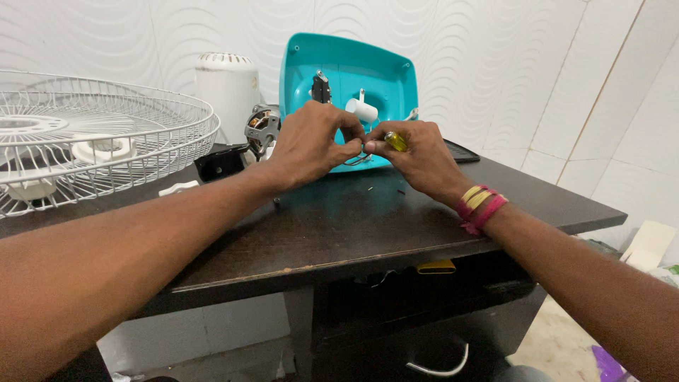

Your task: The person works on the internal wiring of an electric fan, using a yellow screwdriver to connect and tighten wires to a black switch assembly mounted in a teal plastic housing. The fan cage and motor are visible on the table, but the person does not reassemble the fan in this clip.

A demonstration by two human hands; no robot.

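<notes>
My left hand [311, 141] and right hand [417, 152] meet at twelve o'clock, both pinching a thin wire [356, 160] against the upright teal fan base [346, 78]; right grips a yellow screwdriver [395, 141]. I judge fastening comes next, needing steady alignment

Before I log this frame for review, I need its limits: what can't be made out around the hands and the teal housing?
Head view only:
- Wires or small part pinched between left hand and right hand: hidden by the fingers.
- Tool with yellow handle: its tip is covered by the right hand.
- Teal housing: lower edge hidden behind both hands.
- Motor: partly hidden by the left hand.
- Fan grille: cut off by the left edge.
</notes>
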